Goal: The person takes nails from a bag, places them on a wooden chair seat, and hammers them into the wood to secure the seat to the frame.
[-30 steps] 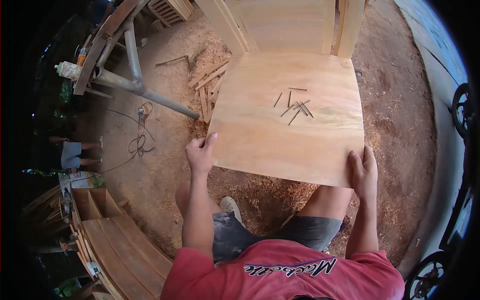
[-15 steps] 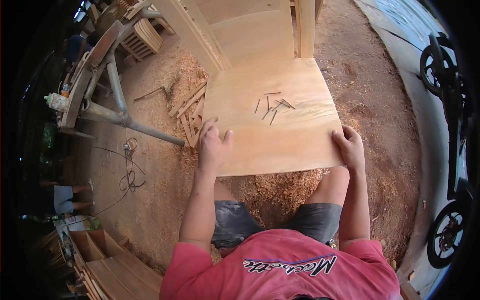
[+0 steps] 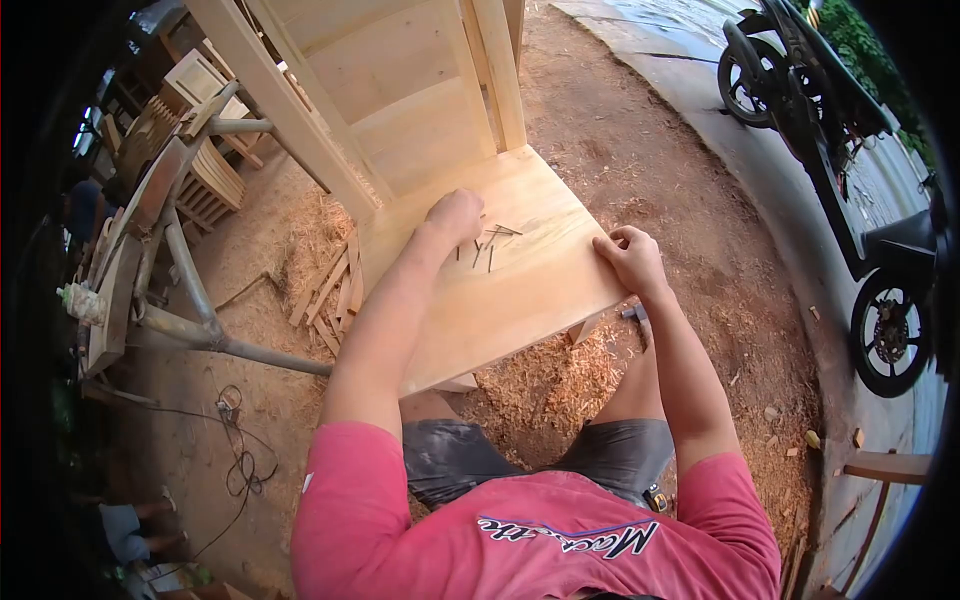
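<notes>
A pale wooden chair seat (image 3: 520, 305) lies before me, with a slatted wooden back (image 3: 400, 90) rising from its far side. Several dark nails (image 3: 490, 245) are scattered on the seat. My left hand (image 3: 457, 215) is at the left edge of the nails, its fingers curled down toward the wood; whether it holds a nail is hidden. My right hand (image 3: 632, 260) grips the seat's right corner, thumb on top and fingers folded at the edge. Below that corner, a metal tool head (image 3: 634, 313) shows beside my leg.
A metal pipe frame (image 3: 205, 320) stands at the left, near wood offcuts (image 3: 335, 290) and a black cable (image 3: 240, 455). Wood shavings (image 3: 540, 395) cover the ground beneath the seat. A motorbike (image 3: 840, 190) stands at the right. Part of another person (image 3: 125, 530) shows at lower left.
My left hand has moved from the seat's left edge over to the nails. My right hand stays at the right corner. The view has turned, and more of the chair back shows.
</notes>
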{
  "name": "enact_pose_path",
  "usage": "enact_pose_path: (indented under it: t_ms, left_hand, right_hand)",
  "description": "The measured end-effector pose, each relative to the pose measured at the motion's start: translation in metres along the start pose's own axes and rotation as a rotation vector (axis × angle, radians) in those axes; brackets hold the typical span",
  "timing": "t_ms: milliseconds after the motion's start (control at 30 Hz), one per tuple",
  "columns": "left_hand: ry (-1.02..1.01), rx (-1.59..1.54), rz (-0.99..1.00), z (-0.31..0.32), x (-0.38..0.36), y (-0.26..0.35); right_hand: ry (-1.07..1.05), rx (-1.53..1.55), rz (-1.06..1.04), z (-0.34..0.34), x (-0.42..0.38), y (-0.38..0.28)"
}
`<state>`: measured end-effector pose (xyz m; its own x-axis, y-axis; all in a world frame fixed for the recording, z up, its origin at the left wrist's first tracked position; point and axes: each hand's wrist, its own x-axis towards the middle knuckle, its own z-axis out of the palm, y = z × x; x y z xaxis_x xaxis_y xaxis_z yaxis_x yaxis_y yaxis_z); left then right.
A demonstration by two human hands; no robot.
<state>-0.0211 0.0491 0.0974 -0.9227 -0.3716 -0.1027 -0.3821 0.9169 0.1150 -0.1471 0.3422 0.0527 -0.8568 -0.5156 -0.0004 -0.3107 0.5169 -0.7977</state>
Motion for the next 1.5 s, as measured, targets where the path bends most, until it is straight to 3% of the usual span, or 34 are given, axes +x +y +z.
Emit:
enact_pose_path:
  t_ms: [167,300,367,400,467,533,667,733,867,900,933,1000,1033,1067,1133,1167,1233,1300,1367,1500]
  left_hand:
    - [0.046,-0.03,0.059,0.002,-0.016,-0.016]
    - [0.174,-0.426,-0.062,0.021,-0.055,-0.031]
    - [0.275,-0.556,-0.107,0.031,-0.064,-0.034]
    - [0.331,-0.487,-0.13,0.034,-0.07,-0.027]
    - [0.357,-0.416,-0.179,0.053,-0.084,-0.008]
    - [0.461,-0.082,-0.076,0.063,-0.078,0.009]
    - [0.592,-0.093,-0.023,0.073,-0.066,0.005]
    - [0.459,-0.548,0.139,0.066,-0.068,0.004]
    - [0.448,-0.637,0.175,0.064,-0.074,0.002]
    - [0.415,-0.666,0.164,0.057,-0.08,0.004]
    - [0.418,-0.667,0.169,0.06,-0.081,0.004]
    - [0.68,-0.933,0.144,0.077,-0.073,-0.005]
    - [0.763,-0.817,0.091,0.084,-0.07,-0.014]
    - [0.753,-0.815,0.093,0.078,-0.075,-0.017]
    - [0.487,-0.651,-0.241,0.055,-0.088,-0.015]
    - [0.436,-0.644,-0.259,0.045,-0.089,-0.013]
    - [0.396,-0.574,-0.248,0.037,-0.078,-0.009]
    - [0.364,-0.51,-0.249,0.027,-0.065,-0.003]
    - [0.206,-0.333,-0.273,0.015,-0.051,0.007]
    - [0.165,-0.346,-0.358,0.005,-0.051,0.03]
  right_hand:
    - [0.029,0.04,0.056,-0.001,-0.002,-0.003]
    - [-0.063,0.042,0.066,-0.002,0.0,-0.011]
    - [0.111,-0.331,-0.136,0.007,0.01,-0.017]
    - [0.089,-0.341,-0.154,0.011,0.014,-0.034]
    - [0.023,-0.375,-0.387,0.034,0.017,-0.068]
    - [-0.052,-0.366,-0.474,0.078,0.033,-0.074]
    - [-0.032,-0.39,-0.593,0.124,0.014,-0.083]
    - [-0.078,-0.322,-0.676,0.131,0.0,-0.081]
    - [-0.208,-0.097,-0.805,0.12,-0.019,-0.072]
    - [-0.236,-0.012,-0.653,0.11,-0.026,-0.075]
    - [-0.232,-0.015,-0.655,0.106,-0.029,-0.072]
    - [-0.04,0.109,-0.557,0.096,-0.031,-0.064]
    - [-0.112,0.15,-0.443,0.093,-0.033,-0.062]
    - [-0.11,0.154,-0.434,0.095,-0.034,-0.062]
    - [-0.049,-0.094,-0.597,0.099,-0.03,-0.062]
    - [-0.045,-0.095,-0.594,0.096,-0.036,-0.073]
    - [-0.098,-0.399,-0.485,0.087,-0.05,-0.108]
    - [-0.124,-0.427,-0.513,0.097,-0.043,-0.109]
    - [-0.156,-0.453,-0.545,0.112,-0.025,-0.107]
    - [-0.358,-0.644,-0.602,0.108,-0.034,-0.108]
